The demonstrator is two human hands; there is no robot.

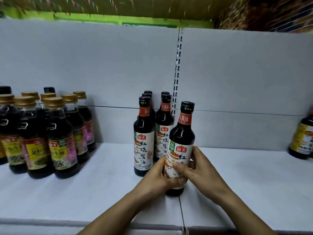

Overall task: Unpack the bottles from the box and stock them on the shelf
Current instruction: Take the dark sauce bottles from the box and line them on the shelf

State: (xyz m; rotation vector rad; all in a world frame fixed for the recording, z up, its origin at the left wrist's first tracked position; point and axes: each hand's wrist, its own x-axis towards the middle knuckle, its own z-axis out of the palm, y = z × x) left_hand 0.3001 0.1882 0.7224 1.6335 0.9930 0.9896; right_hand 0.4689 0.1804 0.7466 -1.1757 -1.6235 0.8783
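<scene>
A dark soy sauce bottle (pixel 183 138) with a black cap, red neck band and white label stands slightly tilted on the white shelf (pixel 105 187). My left hand (pixel 157 177) grips its lower left side, and my right hand (pixel 198 168) wraps its lower right side with the thumb across the label. Just behind and to the left, several matching bottles (pixel 144 141) stand in two short rows against the grey back panel. The box is out of sight.
A cluster of gold-capped dark sauce bottles (pixel 55 138) stands at the shelf's left. Another dark bottle with a yellow label (pixel 303 139) sits at the right edge. A slotted upright (pixel 177 72) splits the back panel. Bare shelf lies right of the held bottle.
</scene>
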